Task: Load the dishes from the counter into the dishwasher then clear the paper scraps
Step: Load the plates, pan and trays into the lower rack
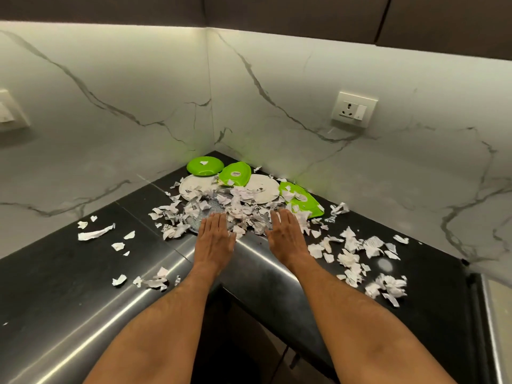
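Dishes (261, 188) sit unloaded at 12 o'clock in the counter (55, 273) corner, paper scraps (243, 214) everywhere; your left hand (214, 235) and right hand (285, 235) reach flat-fingered, grasping nothing. Everything remains.

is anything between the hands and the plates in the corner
Yes. A heap of paper scraps lies just past both the left hand and right hand, covering a glass plate and spilling onto the white plates.
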`<action>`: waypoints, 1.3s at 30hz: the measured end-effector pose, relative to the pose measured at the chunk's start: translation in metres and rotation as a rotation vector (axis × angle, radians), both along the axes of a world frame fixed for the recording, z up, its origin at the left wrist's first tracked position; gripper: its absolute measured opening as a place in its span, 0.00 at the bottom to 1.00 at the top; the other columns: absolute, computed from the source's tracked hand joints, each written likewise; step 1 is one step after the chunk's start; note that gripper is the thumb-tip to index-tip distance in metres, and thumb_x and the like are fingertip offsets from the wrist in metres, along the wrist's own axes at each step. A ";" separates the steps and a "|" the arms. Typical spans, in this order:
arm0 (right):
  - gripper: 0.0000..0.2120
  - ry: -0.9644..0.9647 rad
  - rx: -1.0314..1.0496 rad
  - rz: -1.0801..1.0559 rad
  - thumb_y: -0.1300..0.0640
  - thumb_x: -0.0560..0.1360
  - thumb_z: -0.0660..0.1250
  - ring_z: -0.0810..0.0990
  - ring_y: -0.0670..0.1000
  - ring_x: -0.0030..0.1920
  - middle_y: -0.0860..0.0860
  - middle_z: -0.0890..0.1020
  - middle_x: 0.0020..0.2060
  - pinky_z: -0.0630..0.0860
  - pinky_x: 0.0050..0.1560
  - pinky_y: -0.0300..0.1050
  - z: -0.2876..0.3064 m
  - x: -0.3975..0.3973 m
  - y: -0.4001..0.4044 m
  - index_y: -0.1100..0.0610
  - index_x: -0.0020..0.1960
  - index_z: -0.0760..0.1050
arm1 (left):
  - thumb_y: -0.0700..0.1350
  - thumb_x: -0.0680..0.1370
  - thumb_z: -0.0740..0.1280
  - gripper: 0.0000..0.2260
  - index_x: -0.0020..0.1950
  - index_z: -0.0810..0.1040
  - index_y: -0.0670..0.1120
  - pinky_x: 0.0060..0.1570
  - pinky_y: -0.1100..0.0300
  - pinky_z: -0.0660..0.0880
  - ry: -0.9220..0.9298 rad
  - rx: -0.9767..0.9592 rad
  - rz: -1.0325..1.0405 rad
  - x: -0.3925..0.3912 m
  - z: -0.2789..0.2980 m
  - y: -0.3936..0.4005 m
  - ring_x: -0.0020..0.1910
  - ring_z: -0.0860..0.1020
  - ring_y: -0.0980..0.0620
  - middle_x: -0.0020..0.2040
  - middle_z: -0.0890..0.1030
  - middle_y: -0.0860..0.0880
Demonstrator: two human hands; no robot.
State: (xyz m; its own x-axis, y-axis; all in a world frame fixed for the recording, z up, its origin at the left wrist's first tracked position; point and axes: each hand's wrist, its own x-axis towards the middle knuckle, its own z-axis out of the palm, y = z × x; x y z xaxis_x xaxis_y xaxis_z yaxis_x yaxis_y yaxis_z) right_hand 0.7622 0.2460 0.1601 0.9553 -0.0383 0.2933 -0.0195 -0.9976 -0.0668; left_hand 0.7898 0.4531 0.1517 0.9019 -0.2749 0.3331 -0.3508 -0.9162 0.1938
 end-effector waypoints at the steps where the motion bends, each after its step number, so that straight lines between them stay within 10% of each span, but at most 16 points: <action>1: 0.28 0.004 -0.004 0.009 0.51 0.78 0.68 0.71 0.63 0.67 0.63 0.73 0.66 0.69 0.71 0.58 0.000 0.009 0.009 0.62 0.73 0.68 | 0.52 0.80 0.65 0.28 0.76 0.65 0.39 0.78 0.46 0.56 0.004 0.011 0.000 0.010 -0.004 0.010 0.75 0.67 0.41 0.73 0.70 0.39; 14: 0.20 0.111 -0.057 0.103 0.52 0.78 0.68 0.74 0.61 0.62 0.60 0.77 0.60 0.73 0.66 0.55 -0.026 0.103 0.102 0.62 0.66 0.73 | 0.43 0.81 0.64 0.25 0.77 0.64 0.39 0.78 0.47 0.56 0.101 0.166 -0.113 0.110 -0.051 0.095 0.75 0.66 0.43 0.74 0.69 0.40; 25: 0.19 0.212 -0.035 0.184 0.53 0.81 0.65 0.71 0.57 0.66 0.58 0.73 0.65 0.70 0.70 0.51 -0.059 0.142 0.134 0.60 0.68 0.69 | 0.42 0.84 0.57 0.25 0.80 0.56 0.38 0.78 0.46 0.56 -0.010 0.475 -0.666 0.167 -0.084 0.111 0.79 0.60 0.40 0.79 0.60 0.37; 39: 0.26 0.195 -0.193 0.279 0.49 0.80 0.61 0.68 0.60 0.72 0.61 0.72 0.70 0.65 0.76 0.57 -0.068 0.162 0.127 0.63 0.73 0.68 | 0.37 0.82 0.60 0.22 0.73 0.63 0.28 0.69 0.43 0.72 -0.297 0.653 -0.991 0.203 -0.067 0.109 0.68 0.74 0.33 0.69 0.70 0.27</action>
